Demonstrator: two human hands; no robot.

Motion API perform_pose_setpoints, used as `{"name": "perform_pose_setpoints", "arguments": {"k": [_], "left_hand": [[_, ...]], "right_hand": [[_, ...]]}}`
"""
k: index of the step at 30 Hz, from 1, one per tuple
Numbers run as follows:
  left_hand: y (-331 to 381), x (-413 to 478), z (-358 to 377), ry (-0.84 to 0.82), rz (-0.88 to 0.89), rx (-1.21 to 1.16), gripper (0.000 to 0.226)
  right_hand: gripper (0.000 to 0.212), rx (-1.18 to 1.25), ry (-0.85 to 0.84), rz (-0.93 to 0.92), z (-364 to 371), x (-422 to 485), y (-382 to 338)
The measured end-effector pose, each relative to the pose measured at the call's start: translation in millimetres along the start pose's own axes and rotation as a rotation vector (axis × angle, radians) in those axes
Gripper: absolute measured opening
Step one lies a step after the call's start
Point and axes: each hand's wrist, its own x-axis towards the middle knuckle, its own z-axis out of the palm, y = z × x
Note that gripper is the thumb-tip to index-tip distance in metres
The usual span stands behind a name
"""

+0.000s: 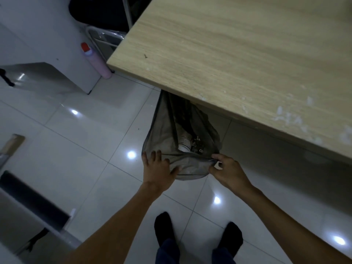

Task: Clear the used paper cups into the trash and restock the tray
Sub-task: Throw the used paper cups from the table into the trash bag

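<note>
Glossy white tiled floor [80, 134] beneath a light wooden table [238, 60].

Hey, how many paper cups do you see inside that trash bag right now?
1 for sure: a white paper cup lying in the grey trash bag, near its front rim. Dark packaging beside it and the bag's folds may hide others.

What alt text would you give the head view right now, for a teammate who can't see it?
Both hands work the near rim of a grey trash bag hanging under the edge of a wooden table: the left hand lies spread on it, the right hand pinches it. A white cup shows inside the bag, above a white tiled floor.
</note>
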Motion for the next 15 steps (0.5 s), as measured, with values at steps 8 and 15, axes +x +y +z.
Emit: {"name": "perform_pose_setpoints", "arguments": {"k": [8,15], "left_hand": [[32,-46,-75,0.808,0.189,-0.708,0.028],[50,-73,-171,1.229,0.324,-0.752,0.019]], "right_hand": [[0.051,0.009,-0.009,-0.094,-24,-43,-35],[0.033,-0.021,0.077,-0.391,-66,-108,-80]]}}
